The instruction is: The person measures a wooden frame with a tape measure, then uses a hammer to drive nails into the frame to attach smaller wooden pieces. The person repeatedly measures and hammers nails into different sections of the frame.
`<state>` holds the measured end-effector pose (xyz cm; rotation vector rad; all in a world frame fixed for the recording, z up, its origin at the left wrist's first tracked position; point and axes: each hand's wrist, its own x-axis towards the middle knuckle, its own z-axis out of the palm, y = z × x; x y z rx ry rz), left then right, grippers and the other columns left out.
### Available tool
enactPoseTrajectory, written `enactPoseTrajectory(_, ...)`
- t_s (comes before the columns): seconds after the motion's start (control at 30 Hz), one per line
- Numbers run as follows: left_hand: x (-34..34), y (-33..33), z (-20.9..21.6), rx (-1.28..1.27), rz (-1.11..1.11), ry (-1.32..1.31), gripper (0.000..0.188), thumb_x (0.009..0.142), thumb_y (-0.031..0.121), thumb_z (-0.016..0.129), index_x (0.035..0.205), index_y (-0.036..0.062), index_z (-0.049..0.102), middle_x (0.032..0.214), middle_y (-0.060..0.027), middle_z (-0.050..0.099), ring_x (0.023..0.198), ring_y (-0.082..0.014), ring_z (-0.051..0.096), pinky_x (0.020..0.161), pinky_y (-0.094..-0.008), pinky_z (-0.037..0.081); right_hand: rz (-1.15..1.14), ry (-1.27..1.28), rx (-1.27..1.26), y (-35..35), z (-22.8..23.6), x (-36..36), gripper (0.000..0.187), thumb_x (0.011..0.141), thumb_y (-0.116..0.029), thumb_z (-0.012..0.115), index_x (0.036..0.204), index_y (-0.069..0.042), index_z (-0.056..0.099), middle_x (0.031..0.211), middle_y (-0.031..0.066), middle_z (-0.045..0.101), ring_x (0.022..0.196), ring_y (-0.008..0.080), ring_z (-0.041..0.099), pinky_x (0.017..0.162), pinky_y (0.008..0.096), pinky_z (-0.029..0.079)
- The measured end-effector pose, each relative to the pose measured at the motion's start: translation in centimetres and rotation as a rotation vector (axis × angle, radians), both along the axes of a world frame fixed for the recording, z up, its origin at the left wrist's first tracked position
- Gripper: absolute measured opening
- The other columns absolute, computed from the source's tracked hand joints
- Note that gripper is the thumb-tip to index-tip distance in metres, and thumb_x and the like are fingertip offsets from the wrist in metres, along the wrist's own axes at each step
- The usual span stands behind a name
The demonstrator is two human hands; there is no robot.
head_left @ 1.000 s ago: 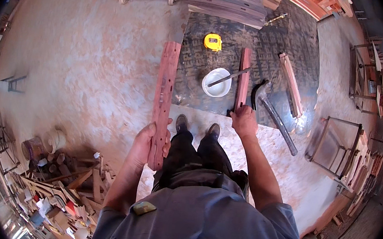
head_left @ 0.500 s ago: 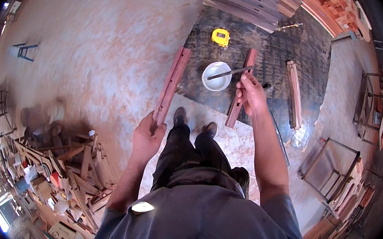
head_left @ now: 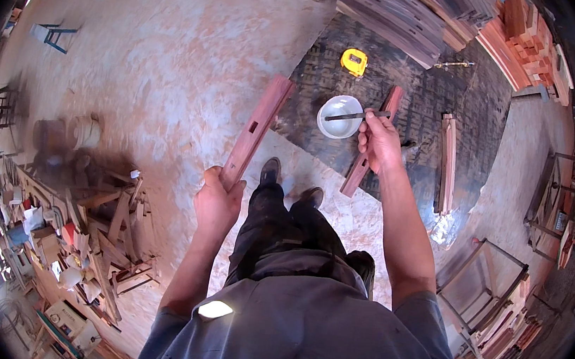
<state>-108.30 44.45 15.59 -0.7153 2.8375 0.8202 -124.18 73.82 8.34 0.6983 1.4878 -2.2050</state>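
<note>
My left hand [head_left: 218, 198] grips the near end of a reddish wooden rail [head_left: 263, 121], held out slanting away from me. One oblong slot shows in its upper face. My right hand [head_left: 379, 142] pinches a thin dark stick [head_left: 346, 116] between thumb and fingers. The stick's far end reaches over a white bowl [head_left: 326, 127] with whitish stuff inside; whether it touches that, I cannot tell. Beneath my right hand another slotted rail [head_left: 354, 178] lies on the dark printed sheet [head_left: 412, 176], partly hidden by the hand.
A yellow tape measure [head_left: 354, 62] lies beyond the bowl. Farther right rests a pale-edged wooden piece [head_left: 447, 162]. Stacked dark boards [head_left: 390, 22] and reddish blocks [head_left: 523, 40] stand at the back, a metal clamp [head_left: 454, 64] near them. Wood scraps [head_left: 93, 235] heap up at left.
The rail in my left hand has turned about its length, so a different face with one slot now shows. My right hand keeps the stick over the bowl. The whole view has swung slightly.
</note>
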Motion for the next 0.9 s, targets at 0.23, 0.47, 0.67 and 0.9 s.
enactPoseTrajectory(0.23,0.1,-0.5,-1.5,0.388,0.101,-0.048,0.044,0.085,0.034,0.065,0.109,-0.0008,0.055,0.080,-0.0156,0.065,0.067,-0.0259,0.064,0.063,-0.0360,0.050,0.197,0.179,0.335,-0.8,0.9,0.0,0.027,0.092,-0.024,0.060,0.109,-0.003,0.060,0.072,0.0004,0.058,0.053,0.0069,0.051,0.046,0.0229,0.041)
enactPoseTrajectory(0.47,0.2,-1.4,-3.0,1.090,0.377,-0.006,0.037,0.098,0.040,0.042,0.090,0.0059,0.054,0.070,-0.0041,0.056,0.056,-0.0134,0.054,0.051,-0.0290,0.047,0.281,0.312,0.567,-0.5,4.6,1.3,0.024,0.091,-0.019,0.061,0.107,-0.002,0.065,0.081,0.0025,0.064,0.060,0.0078,0.054,0.055,0.0226,0.045)
enactPoseTrajectory(0.67,-0.8,-1.3,-2.2,1.059,0.350,0.048,0.038,0.094,0.028,0.059,0.114,-0.0047,0.058,0.086,-0.0034,0.061,0.079,-0.0090,0.056,0.073,-0.0242,0.046,0.150,0.263,0.542,0.0,4.5,2.2,0.022,0.092,-0.021,0.059,0.103,-0.002,0.064,0.076,0.0022,0.062,0.057,0.0065,0.052,0.050,0.0228,0.043)
enactPoseTrajectory(0.9,-0.6,-2.3,-3.2,1.070,0.270,-0.001,0.037,0.093,0.028,0.060,0.112,-0.0026,0.053,0.092,-0.0072,0.061,0.075,-0.0141,0.059,0.070,-0.0279,0.049,0.084,0.100,0.352,0.2,3.6,1.3,0.023,0.092,-0.024,0.058,0.094,-0.001,0.061,0.071,0.0041,0.062,0.053,0.0095,0.052,0.047,0.0239,0.042)
